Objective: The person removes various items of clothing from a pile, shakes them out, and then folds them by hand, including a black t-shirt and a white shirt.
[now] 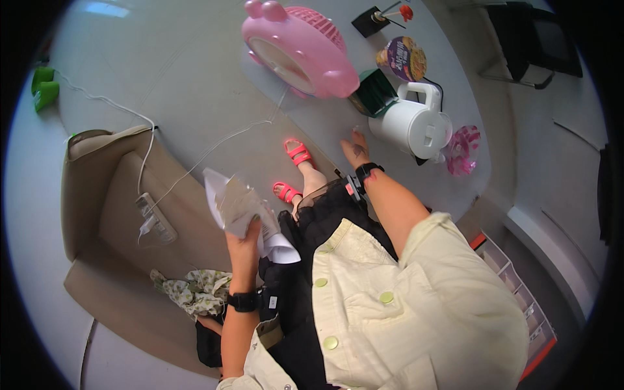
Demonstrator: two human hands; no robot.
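My left hand (pixel 247 233) grips a bundle of crumpled white papers (pixel 239 197) in front of my lap, beside the sofa. One sheet curls over at the bundle's lower end. My right hand (pixel 358 147) reaches over the pale table (pixel 419 187), its visible fingers apart and nothing plainly held. Close to those fingers stand a dark green box (pixel 374 93) with an open end and a white electric kettle (pixel 414 127) with its lid shut. A small clear bit near the fingertips is too blurred to identify.
On the table are a pink animal-shaped plastic case with a grille (pixel 312 53), an instant noodle bowl (pixel 404 58), a black holder with a red flower (pixel 370 22) and a pink-patterned dish (pixel 464 150). A power strip (pixel 156 218) lies on the beige sofa (pixel 117 204); white cables cross the floor.
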